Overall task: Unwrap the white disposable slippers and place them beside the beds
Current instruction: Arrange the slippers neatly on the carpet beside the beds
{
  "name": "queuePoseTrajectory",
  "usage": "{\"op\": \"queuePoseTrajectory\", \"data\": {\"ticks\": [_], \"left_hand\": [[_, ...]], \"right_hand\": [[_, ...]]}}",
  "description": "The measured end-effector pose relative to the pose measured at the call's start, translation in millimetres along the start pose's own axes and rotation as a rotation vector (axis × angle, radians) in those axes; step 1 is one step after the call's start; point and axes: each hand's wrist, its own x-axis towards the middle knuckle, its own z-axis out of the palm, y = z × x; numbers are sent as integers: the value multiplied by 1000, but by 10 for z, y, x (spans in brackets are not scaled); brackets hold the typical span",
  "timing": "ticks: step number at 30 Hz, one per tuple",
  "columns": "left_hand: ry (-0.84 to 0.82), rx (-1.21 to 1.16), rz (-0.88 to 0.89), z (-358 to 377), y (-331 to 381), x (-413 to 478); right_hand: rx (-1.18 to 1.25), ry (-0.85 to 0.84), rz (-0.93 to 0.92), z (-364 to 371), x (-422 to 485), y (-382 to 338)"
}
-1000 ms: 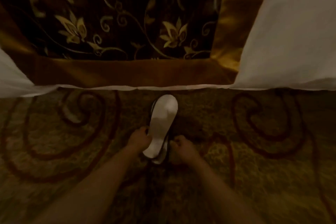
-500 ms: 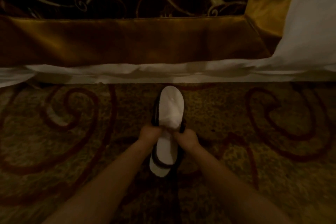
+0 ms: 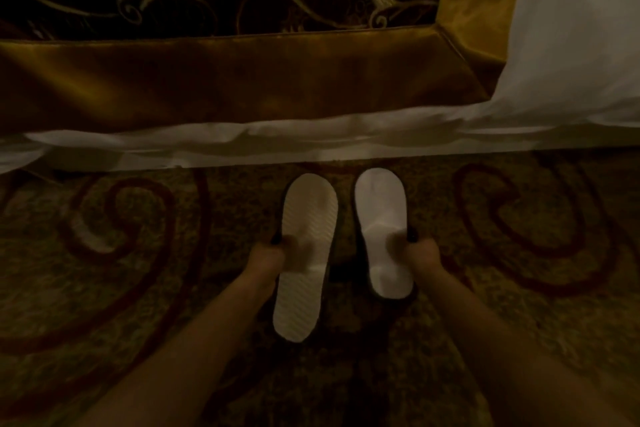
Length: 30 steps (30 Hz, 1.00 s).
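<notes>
Two slippers, stacked a moment ago, are now apart just short of the bed (image 3: 242, 80). My left hand (image 3: 268, 255) grips the sole-up slipper (image 3: 304, 253), my right hand (image 3: 420, 253) the upright slipper (image 3: 384, 229); setting down remains, I judge.

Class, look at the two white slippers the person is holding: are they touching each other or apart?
Apart. The head view shows a dark strip of carpet running between the left slipper and the right slipper along their whole length.

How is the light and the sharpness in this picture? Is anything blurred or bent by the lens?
Head view: dim, warm light; the carpet is murky, while the two slippers and the white sheet stand out bright. Soft blur at both hands, left hand and right hand. The bed edge bows, wide-angle distortion. A faint sheen lies on the gold band.
</notes>
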Motion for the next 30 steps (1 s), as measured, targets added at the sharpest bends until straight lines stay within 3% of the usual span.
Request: {"op": "queuePoseTrajectory", "data": {"ticks": [1,3,5,7,10,13,16,20,23,25,27,30], "left_hand": [[7,-8,-12,-6,-7,17],[6,-43,-55,-15,6,70],[1,-97,-94,-30,38,102],[-11,-185,-110,-29,74,107],[-53,-345,-123,-70,143,53],[-220,-550,-91,-252,205,5],[-281,-636,-86,-503,243,-10],[-384,-536,-250,-780,289,-4],[-511,-435,-325,-905,304,-54],[-567,-315,-335,-945,317,-70],[-614,-205,-390,-917,315,-110],[-503,-79,-172,-810,233,-59]], "right_hand": [[-125,-23,-14,-3,13,14],[-636,35,-80,35,-30,6],[-890,186,-371,125,-151,-32],[-610,122,-577,312,-363,-105],[-139,-342,-497,609,-724,-328],[135,-450,-389,656,-832,-522],[54,-464,-441,561,-800,-626],[-101,-413,-656,436,-757,-670],[-239,-377,-999,391,-763,-673],[-339,-245,-1175,438,-758,-650],[-350,-92,-1174,508,-755,-631],[-351,-8,-977,617,-717,-602]]}}
